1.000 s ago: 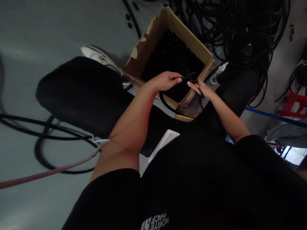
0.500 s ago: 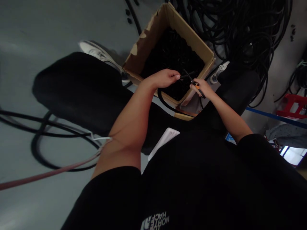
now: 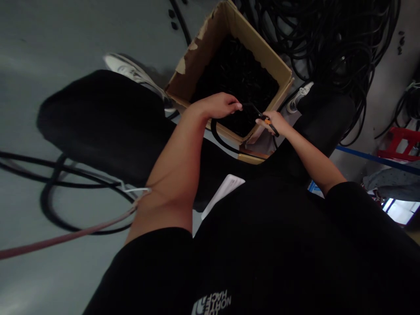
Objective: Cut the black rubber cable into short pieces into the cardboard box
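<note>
My left hand [image 3: 225, 105] is closed over the near side of a cardboard box [image 3: 272, 59], its thumb and fingers pinching a length of black tubing [image 3: 219, 139]. That tubing curves down below the hand and out past the box's near rim. Its far end, dark against the contents, points toward the scissors. In my right hand [image 3: 277, 122] are scissors with orange and black handles [image 3: 269, 124]. Their blades point up and left toward my left fingertips; whether they touch the tubing is too dark to tell. Many short black pieces [image 3: 236, 65] fill the box.
A large tangle of black tubing [image 3: 337, 43] lies on the floor beyond the box at right. More loops [image 3: 49, 197] and a pinkish cord [image 3: 72, 236] lie at left. A red stool [image 3: 398, 142] stands at far right. My legs flank the box.
My left hand has shifted slightly left with the tubing. The scissors have moved slightly left too, and their blades look closer together.
</note>
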Available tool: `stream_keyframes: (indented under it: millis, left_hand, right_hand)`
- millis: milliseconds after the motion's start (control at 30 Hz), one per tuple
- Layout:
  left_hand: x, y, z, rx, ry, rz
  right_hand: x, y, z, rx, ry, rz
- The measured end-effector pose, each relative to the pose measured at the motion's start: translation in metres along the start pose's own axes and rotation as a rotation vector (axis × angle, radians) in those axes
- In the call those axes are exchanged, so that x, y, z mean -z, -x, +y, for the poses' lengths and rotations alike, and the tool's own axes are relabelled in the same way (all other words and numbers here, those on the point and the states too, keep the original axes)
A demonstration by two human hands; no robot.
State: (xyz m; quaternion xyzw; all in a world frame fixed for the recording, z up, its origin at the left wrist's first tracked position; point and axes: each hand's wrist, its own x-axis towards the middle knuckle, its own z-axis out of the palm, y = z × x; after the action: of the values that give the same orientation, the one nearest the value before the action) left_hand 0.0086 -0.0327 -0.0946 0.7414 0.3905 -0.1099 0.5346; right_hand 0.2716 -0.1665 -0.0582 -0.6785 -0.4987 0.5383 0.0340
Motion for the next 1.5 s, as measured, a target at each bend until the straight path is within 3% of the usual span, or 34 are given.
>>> stream_keyframes:
  millis: [133, 300, 467, 667, 833, 967, 1233, 1500]
  left_hand:
    - [0.005, 0.002, 0.002, 0.053, 0.078, -0.037]
    - [-0.006, -0.001, 0.008, -0.011, 0.242, 0.018]
    - [-0.015, -0.002, 0.019, -0.057, 0.302, -0.01]
    - [-0.014, 0.003, 0.036, -0.061, 0.193, -0.044]
    - [-0.014, 0.004, 0.043, -0.07, 0.123, -0.003]
    - [-0.017, 0.0, 0.041, -0.068, 0.113, 0.028]
    - [-0.023, -0.008, 0.03, -0.075, 0.065, 0.042]
    - [-0.02, -0.01, 0.025, -0.117, 0.06, 0.039]
  right_hand:
    - [-0.006, -0.005, 0.01, 0.044, -0.08, -0.016]
    - [-0.012, -0.017, 0.024, 0.219, -0.121, -0.044]
    - [-0.013, -0.019, 0.013, 0.291, -0.12, -0.016]
    - [-0.008, -0.013, -0.013, 0.215, -0.096, 0.041]
    - [-0.008, -0.02, -0.009, 0.217, -0.07, 0.041]
    - [-0.011, -0.025, -0.006, 0.233, -0.063, 0.023]
    - [-0.011, -0.015, -0.022, 0.17, -0.159, 0.015]
    - [-0.022, -0.019, -0.012, 0.095, -0.282, 0.011]
